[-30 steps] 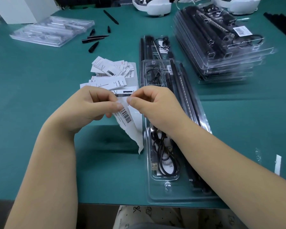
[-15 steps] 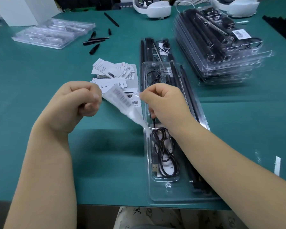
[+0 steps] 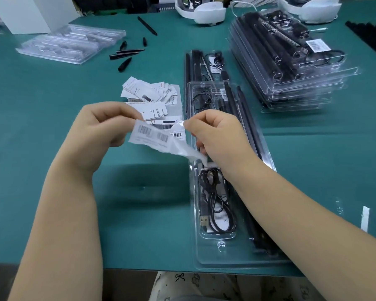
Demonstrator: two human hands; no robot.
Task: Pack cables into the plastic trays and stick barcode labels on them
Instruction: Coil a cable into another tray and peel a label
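Head view: left hand pinches the left end of a barcode label strip; right hand pinches its glossy backing film. Strip held above the green table, just left of the clear plastic tray containing a coiled USB cable.

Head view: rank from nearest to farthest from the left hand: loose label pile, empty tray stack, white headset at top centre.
From the left hand:
1. Label pile, just beyond it, slightly right.
2. Empty tray stack, far left.
3. White headset, far edge, to the right.
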